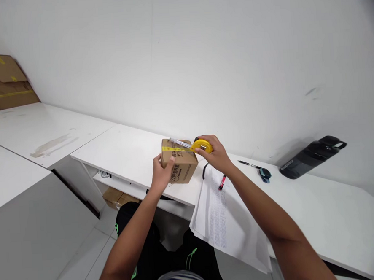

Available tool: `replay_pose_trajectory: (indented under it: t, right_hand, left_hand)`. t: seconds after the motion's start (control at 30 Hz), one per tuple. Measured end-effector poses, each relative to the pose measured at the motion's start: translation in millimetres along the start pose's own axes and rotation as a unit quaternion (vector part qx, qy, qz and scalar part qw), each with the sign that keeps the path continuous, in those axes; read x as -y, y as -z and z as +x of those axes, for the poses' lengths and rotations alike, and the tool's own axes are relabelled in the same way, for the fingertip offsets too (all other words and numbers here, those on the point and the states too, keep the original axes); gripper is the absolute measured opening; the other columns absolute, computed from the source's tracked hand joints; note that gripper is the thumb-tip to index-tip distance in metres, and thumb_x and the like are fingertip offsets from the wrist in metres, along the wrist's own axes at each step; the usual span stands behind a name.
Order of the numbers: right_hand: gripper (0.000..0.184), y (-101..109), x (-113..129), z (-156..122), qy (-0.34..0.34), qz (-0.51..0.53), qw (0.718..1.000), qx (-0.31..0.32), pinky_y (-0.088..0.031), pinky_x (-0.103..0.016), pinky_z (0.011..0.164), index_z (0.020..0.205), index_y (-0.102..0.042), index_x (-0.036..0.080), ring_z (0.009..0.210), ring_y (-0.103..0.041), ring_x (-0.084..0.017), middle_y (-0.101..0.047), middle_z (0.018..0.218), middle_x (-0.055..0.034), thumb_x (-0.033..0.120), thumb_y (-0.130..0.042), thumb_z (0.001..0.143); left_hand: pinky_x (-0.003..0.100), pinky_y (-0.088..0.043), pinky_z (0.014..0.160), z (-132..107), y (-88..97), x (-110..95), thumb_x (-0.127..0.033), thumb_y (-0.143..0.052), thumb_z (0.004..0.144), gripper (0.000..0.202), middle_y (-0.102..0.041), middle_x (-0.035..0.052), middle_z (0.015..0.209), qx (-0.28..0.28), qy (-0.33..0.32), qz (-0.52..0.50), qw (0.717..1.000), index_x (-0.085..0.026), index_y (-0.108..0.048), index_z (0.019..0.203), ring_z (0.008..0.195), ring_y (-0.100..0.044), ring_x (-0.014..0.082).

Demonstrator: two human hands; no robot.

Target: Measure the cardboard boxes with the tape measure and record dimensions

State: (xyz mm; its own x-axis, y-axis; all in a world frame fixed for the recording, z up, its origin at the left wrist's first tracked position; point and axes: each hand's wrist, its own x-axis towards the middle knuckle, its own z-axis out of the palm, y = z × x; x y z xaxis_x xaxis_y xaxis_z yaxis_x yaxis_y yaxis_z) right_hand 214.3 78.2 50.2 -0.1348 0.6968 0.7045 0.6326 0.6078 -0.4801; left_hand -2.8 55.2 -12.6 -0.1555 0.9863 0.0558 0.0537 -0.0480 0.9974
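Note:
A small brown cardboard box (185,170) with printed marks and yellow tape stands on the white desk. My left hand (162,172) grips the box's near left side, thumb on its front edge. My right hand (215,151) is closed around a yellow tape measure (202,146) at the box's right top edge. The pulled-out blade (180,143) runs leftward across the top of the box. Its far end lies near the box's back left edge; whether it is hooked there I cannot tell.
Handwritten paper sheets (217,222) with a red pen (222,182) overhang the desk's front edge. Further right are a black pen (248,164), a small dark blue object (265,175) and a dark bottle (311,157). Cardboard boxes (6,83) are stacked far left; a lower shelf (123,185) runs beneath.

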Motion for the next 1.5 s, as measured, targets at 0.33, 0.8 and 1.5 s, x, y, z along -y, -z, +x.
replay_pose_trajectory:
  t: [0.33, 0.8, 1.5]
  right_hand:
    - [0.052, -41.5, 26.0, 24.4, -0.044, 0.040, 0.998, 0.008, -0.046, -0.046, 0.099, 0.132, -0.047, 0.027, 0.114, -0.055, -0.027, -0.054, 0.125, -0.0102, 0.046, -0.061, 0.085]
    - [0.075, -89.3, 34.3, 52.2, -0.015, 0.030, 0.990, 0.135, -0.035, -0.049, 0.109, 0.152, -0.022, 0.024, 0.127, -0.044, -0.031, -0.045, 0.135, -0.0140, 0.044, -0.056, 0.088]
    - [0.048, 30.6, -0.6, -25.2, -0.052, -0.016, 0.991, 0.124, -0.048, -0.045, 0.094, 0.129, -0.047, 0.029, 0.105, -0.057, -0.026, -0.053, 0.118, -0.0093, 0.046, -0.060, 0.087]
  left_hand:
    - [0.044, -0.030, 0.116, 9.7, 21.2, -25.7, -0.052, -0.065, 0.081, 0.078, -0.028, 0.0140, 0.158, -0.081, -0.088, 0.002, 0.993, -0.025, -0.031, 0.147, 0.146, -0.028, 0.0295]
    - [0.033, -0.050, 0.082, 32.0, 13.3, -3.0, -0.046, -0.055, 0.086, 0.037, -0.072, 0.0054, 0.105, 0.009, -0.091, -0.023, 0.996, -0.022, -0.068, 0.110, 0.096, -0.065, 0.0232]
    - [0.036, -0.049, 0.084, 34.9, 9.9, -5.1, -0.046, -0.055, 0.084, 0.038, -0.072, 0.0071, 0.106, -0.031, -0.073, 0.012, 0.997, -0.021, -0.069, 0.109, 0.097, -0.065, 0.0258]
